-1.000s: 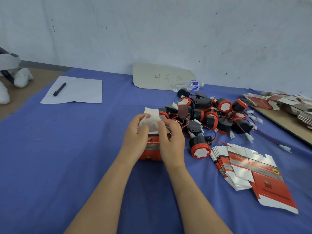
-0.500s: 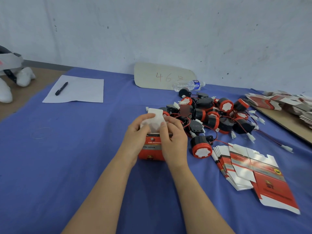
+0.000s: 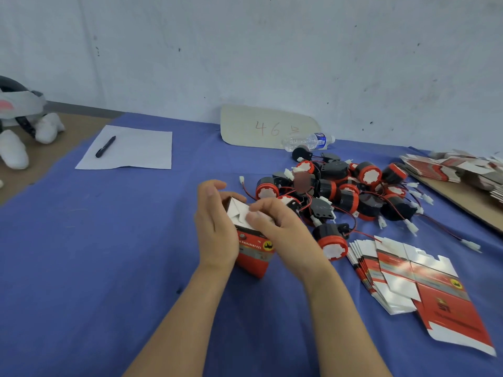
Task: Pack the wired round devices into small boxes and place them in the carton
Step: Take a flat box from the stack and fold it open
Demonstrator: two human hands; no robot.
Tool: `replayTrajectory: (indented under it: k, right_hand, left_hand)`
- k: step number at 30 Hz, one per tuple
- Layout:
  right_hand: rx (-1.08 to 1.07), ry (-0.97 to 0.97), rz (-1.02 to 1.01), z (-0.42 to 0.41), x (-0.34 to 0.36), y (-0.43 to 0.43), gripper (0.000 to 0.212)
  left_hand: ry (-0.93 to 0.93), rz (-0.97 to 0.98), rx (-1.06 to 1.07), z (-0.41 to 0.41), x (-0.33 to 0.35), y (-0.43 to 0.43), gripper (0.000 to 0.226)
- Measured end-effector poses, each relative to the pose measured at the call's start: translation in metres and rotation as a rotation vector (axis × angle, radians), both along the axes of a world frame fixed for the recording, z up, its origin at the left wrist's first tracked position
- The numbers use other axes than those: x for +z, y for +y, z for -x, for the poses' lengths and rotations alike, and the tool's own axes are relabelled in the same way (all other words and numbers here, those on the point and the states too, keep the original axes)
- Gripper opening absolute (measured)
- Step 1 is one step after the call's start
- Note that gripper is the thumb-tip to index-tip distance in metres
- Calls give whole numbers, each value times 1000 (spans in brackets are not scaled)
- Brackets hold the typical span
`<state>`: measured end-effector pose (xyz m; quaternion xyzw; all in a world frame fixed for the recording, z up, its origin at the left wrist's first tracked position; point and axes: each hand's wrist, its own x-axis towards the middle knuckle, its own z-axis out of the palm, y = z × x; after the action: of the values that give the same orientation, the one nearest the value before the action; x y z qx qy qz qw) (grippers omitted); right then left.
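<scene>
A small red box (image 3: 254,255) stands upright on the blue tablecloth in the middle. My left hand (image 3: 215,227) grips its left side. My right hand (image 3: 283,227) holds its right side with the fingers pressing the white top flaps (image 3: 238,213) down. What is inside the box is hidden. To the right lies a heap of black-and-red round devices (image 3: 340,189) with red wires and white plugs. One such device (image 3: 330,240) lies nearest, just right of my right hand. A fanned stack of flat unfolded boxes (image 3: 402,281) lies at the front right.
A white sheet (image 3: 130,148) with a black pen (image 3: 105,146) lies at the back left. A beige card marked 46 (image 3: 266,127) leans on the wall beside a water bottle (image 3: 310,141). More flat boxes (image 3: 457,170) pile up at the far right on a brown board. No carton is in view.
The raised white flap has been folded down onto the box top. The box now tilts and has turned slightly. The view has shifted a little.
</scene>
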<state>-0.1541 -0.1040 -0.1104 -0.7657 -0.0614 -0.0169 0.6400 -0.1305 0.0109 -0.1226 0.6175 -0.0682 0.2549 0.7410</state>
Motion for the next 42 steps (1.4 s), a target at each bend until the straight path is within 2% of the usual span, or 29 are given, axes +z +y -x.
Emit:
replayTrajectory:
  k: [3,7,13,16,19,22,28,31,33,35,36,38,39,40,42]
  right_hand:
    - [82,82,-10,2,8,-15,34]
    - [103,29,138,5,16,-17,28]
    - [84,3,178,4,15,-20,14]
    - [93,1,166,4,14,-22,13]
    - [90,-11,131,5,14,-21,10]
    - [65,-18,119,5,13,-21,17]
    - [102,-32,152,5,14,-26,15]
    - [117,-39,171,4,13,-28,17]
    - [110,-39,158,5,11,-28,30]
    - [85,-6,23,5,9,-28,52]
    - [86,-3,-67,2,10,-25,55]
    - [126,-39,-194,0,12,-17,42]
    - [157,-50,-186,-1,13,-12,33]
    - [183,-56,-121,-2,12,-8,36]
    - [223,-107,114,-1,5,1,59]
  left_hand:
    - [-151,-145,-44,3,2,0,35]
    - [-236,-213,-65,3,3,0,42]
    - [-226,-192,-102,4,5,0,39]
    - [-217,-158,-109,4,6,0,51]
    - [-198,-100,-105,3,7,0,39]
    - [-194,-65,-115,4,7,-1,43]
    - [-212,-136,-97,0,1,-2,60]
    - [-227,-140,-112,1,0,-3,50]
    - [-215,-118,-98,1,2,-2,47]
    - [-145,-25,-64,0,6,0,44]
    - [-77,64,-48,-2,9,2,40]
    - [95,263,-9,-7,13,7,38]
    - [189,348,1,-10,13,10,40]
    - [294,422,-16,-14,12,13,41]
    - [519,520,-125,-18,11,19,43]
